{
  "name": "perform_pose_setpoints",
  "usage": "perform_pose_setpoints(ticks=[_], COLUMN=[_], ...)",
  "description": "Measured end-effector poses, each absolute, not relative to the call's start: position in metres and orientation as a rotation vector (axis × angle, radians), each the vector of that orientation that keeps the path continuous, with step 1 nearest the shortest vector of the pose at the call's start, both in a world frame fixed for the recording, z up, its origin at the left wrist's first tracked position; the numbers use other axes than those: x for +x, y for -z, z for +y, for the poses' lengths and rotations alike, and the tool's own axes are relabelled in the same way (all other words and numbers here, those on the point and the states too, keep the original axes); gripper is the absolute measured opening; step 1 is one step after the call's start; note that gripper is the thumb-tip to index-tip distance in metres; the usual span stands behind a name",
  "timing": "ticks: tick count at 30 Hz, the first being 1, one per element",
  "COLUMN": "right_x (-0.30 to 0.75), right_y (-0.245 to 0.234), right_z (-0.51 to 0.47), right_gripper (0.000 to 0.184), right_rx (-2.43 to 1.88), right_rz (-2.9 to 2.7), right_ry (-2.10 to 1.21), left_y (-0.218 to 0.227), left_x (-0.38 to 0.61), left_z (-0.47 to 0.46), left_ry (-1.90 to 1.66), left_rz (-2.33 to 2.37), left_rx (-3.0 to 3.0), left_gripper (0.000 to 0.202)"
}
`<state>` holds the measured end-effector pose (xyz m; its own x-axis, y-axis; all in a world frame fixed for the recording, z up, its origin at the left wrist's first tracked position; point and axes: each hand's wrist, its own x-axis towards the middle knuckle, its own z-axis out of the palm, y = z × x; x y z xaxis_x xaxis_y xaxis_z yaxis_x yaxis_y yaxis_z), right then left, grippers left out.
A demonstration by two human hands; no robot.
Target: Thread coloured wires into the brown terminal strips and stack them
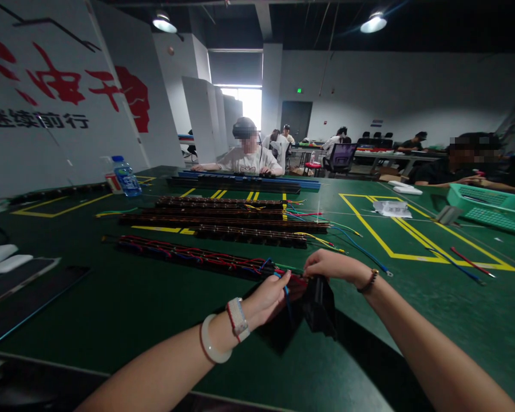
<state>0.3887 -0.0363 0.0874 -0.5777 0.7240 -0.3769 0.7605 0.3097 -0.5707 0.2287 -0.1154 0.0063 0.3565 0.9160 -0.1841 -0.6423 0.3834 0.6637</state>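
My left hand (266, 297) pinches a blue wire (286, 294) between thumb and fingertips, just left of a black block (320, 306). My right hand (332, 265) curls over the top of that black block and grips it. Both hands meet at the right end of a long black strip (189, 256) threaded with red and blue wires, which lies on the green table (133, 309). A pale bangle and a watch sit on my left wrist, a bead bracelet on my right.
Several more wired strips (223, 220) lie further back. Loose red and blue wires (467, 263) lie at right near yellow floor-tape lines. A water bottle (126, 177) stands far left, a teal basket (493, 209) far right. People sit at the table's far side and beyond.
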Motion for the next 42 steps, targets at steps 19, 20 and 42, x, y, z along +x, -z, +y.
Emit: perform_pose_setpoints(ticks=[19, 20, 42], right_x=[0.401, 0.4, 0.379], right_y=[-0.074, -0.073, -0.11], right_z=[-0.014, -0.016, -0.074], right_gripper=[0.026, 0.025, 0.032], right_rx=[1.565, 1.612, 0.647], right_rz=[2.678, 2.706, 3.002], right_ry=[0.719, 0.595, 0.718], left_y=[-0.01, -0.008, -0.003], left_x=[0.214, 0.213, 0.207], left_z=[-0.111, -0.11, -0.103], left_ry=[-0.899, -0.878, -0.833], left_rz=[0.792, 0.787, 0.63], left_rx=[0.552, 0.57, 0.522], left_gripper=[0.025, 0.027, 0.018])
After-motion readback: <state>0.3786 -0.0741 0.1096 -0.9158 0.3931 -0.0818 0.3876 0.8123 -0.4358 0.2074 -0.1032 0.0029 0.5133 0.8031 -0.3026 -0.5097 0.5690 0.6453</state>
